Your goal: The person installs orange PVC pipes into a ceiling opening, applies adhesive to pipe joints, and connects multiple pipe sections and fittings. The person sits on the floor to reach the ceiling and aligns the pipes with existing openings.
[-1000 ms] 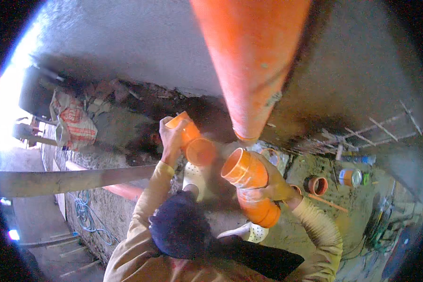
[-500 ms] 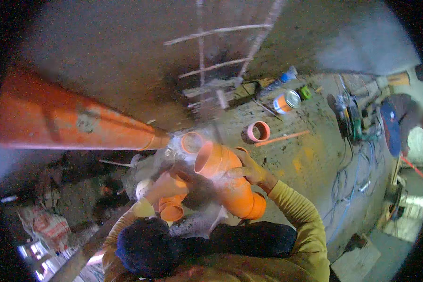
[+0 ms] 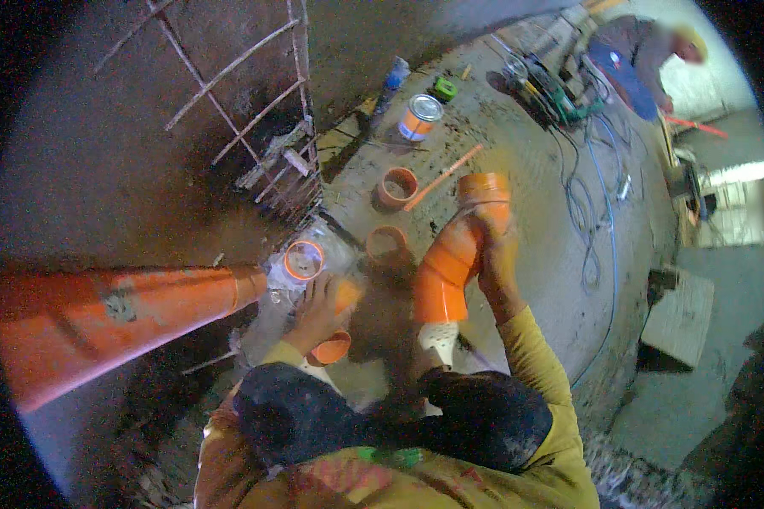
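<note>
Right grip [image 3: 496, 253] clasps orange elbow pipe [image 3: 443, 276] near its bend, likely for balance, ends unblocked, while left grip [image 3: 315, 307] wraps smaller orange fitting [image 3: 332, 349], open mouth showing

The bent orange plastic pipe fitting [image 3: 441, 276] at the centre looks smooth and fairly glossy; the small orange plastic fitting [image 3: 333, 348] to its left shows a smooth rim, its other end blurred. The long orange plastic pipe [image 3: 127, 327] at the left has a smooth sheen, dulled by a grey scuff. Far off, the round orange-and-white tin [image 3: 419, 121] carries a shiny metal lid. The grey floor [image 3: 539, 229] looks matt and gritty, like concrete. Near, the yellow sleeve [image 3: 536, 356] and dark trousers [image 3: 297, 416] are matt cloth.
</note>
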Action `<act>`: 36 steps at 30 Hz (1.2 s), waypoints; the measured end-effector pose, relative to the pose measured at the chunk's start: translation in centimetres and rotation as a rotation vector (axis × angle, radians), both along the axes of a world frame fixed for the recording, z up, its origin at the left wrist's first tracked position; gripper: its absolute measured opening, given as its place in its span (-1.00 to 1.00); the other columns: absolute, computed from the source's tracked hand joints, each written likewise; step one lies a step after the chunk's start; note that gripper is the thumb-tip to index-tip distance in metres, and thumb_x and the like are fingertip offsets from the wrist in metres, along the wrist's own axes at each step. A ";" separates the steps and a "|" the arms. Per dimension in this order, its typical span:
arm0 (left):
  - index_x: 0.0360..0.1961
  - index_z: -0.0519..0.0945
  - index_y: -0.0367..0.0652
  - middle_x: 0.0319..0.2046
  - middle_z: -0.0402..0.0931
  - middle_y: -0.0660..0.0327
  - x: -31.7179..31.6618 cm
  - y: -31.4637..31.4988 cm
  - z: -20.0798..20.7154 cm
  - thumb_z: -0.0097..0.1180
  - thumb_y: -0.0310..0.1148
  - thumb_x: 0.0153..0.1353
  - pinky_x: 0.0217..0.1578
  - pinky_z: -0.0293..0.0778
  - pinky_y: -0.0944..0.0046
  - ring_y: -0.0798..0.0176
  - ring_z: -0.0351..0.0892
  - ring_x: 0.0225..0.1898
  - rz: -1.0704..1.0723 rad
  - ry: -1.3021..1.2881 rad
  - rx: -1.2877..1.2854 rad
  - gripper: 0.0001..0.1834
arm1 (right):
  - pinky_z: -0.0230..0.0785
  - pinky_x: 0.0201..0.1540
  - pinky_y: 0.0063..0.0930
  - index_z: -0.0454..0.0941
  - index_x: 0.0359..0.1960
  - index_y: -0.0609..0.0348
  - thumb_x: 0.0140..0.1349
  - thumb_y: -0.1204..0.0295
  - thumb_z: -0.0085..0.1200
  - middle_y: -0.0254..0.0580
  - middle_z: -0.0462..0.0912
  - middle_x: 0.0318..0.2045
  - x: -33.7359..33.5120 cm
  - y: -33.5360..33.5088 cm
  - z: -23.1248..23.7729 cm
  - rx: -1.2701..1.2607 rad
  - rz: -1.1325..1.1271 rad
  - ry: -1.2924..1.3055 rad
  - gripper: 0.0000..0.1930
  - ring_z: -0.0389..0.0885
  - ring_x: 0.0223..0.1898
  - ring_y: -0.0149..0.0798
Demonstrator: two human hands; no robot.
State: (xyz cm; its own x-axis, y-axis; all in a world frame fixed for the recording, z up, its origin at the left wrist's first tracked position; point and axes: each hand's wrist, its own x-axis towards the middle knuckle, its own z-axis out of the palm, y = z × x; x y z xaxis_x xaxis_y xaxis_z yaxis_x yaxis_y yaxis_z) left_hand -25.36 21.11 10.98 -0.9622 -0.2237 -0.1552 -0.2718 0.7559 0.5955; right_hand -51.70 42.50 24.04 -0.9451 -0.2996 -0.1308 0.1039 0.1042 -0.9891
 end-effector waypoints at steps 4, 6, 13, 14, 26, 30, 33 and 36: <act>0.36 0.30 -0.22 0.39 0.18 -0.07 1.4 -1.1 -2.0 0.36 -0.13 0.13 0.33 0.26 -0.12 -0.23 0.19 0.40 0.057 0.083 0.121 -0.17 | 0.45 0.13 -0.32 0.44 0.16 0.24 0.24 0.17 0.33 -0.16 0.60 0.00 4.3 -2.1 5.0 0.037 -0.227 0.225 -0.44 0.59 0.01 -0.25; 0.35 0.31 -0.23 0.38 0.21 -0.09 0.9 0.3 -3.4 0.37 -0.20 0.13 0.33 0.27 -0.10 -0.24 0.22 0.38 0.091 0.197 0.162 -0.19 | 0.42 0.18 -0.31 0.41 0.21 0.26 0.22 0.20 0.35 -0.14 0.59 0.05 3.9 0.2 4.7 0.235 -0.232 0.414 -0.38 0.57 0.06 -0.24; 0.33 0.37 -0.26 0.18 0.51 0.03 -1.7 -7.5 3.2 0.38 -0.29 0.18 0.24 0.43 0.12 0.07 0.55 0.18 0.206 -0.223 0.997 -0.27 | 0.32 0.31 -0.25 0.32 0.34 0.24 0.12 0.26 0.42 -0.09 0.54 0.19 0.2 -3.2 11.4 0.140 0.013 0.230 -0.22 0.50 0.22 -0.22; 0.35 0.35 -0.27 0.18 0.51 0.04 -2.3 -8.2 4.9 0.37 -0.30 0.20 0.24 0.44 0.15 0.12 0.55 0.17 0.160 -0.215 1.102 -0.26 | 0.32 0.31 -0.25 0.31 0.34 0.23 0.11 0.26 0.43 -0.10 0.54 0.19 -0.7 -3.2 11.4 0.122 0.028 0.274 -0.21 0.51 0.21 -0.22; 0.34 0.23 -0.21 0.09 0.50 0.15 -19.2 4.8 9.8 0.62 -0.22 -0.10 0.16 0.46 0.13 0.14 0.50 0.11 0.081 -0.023 0.751 0.04 | 0.31 0.35 -0.21 0.21 0.42 0.22 0.12 0.28 0.39 -0.15 0.48 0.26 -6.4 -1.8 -4.5 -0.451 0.666 -0.674 -0.15 0.47 0.27 -0.20; -0.10 0.53 -0.12 -0.16 0.51 0.26 -21.2 6.5 6.4 0.47 -0.30 -0.03 0.01 0.51 0.16 0.19 0.55 -0.10 -0.417 0.109 -0.010 -0.53 | 0.34 0.33 -0.24 0.15 0.46 0.17 0.21 0.30 0.31 -0.14 0.47 0.27 -9.0 -0.9 -9.2 -0.313 0.776 -0.650 -0.17 0.47 0.27 -0.21; -0.29 0.56 -0.09 -0.33 0.49 0.26 -22.6 8.9 8.6 0.21 -0.39 0.06 -0.24 0.49 0.15 0.17 0.53 -0.30 -0.412 0.147 -0.510 -0.84 | 0.38 0.29 -0.27 0.09 0.50 0.15 0.28 0.29 0.25 -0.14 0.47 0.26 -11.9 0.8 -12.0 -0.198 0.869 -0.702 -0.18 0.49 0.25 -0.22; -0.32 0.58 -0.11 -0.39 0.48 0.22 -22.7 11.7 6.5 0.10 -0.44 0.09 -0.33 0.50 0.12 0.13 0.53 -0.37 -0.189 0.260 -0.427 -0.89 | 0.46 0.18 -0.28 0.08 0.52 0.16 0.35 0.22 0.17 -0.16 0.51 0.21 -16.8 -0.4 -6.9 -0.174 0.966 -0.511 -0.22 0.54 0.18 -0.21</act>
State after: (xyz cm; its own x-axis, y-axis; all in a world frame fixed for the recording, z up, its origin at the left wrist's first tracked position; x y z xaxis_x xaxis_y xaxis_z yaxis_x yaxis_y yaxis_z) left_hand -48.06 32.84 17.43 -0.9864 -0.0341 0.1605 0.0079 0.9672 0.2539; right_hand -68.48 42.14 17.14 -0.1505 -0.9342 -0.3234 0.4540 0.2253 -0.8621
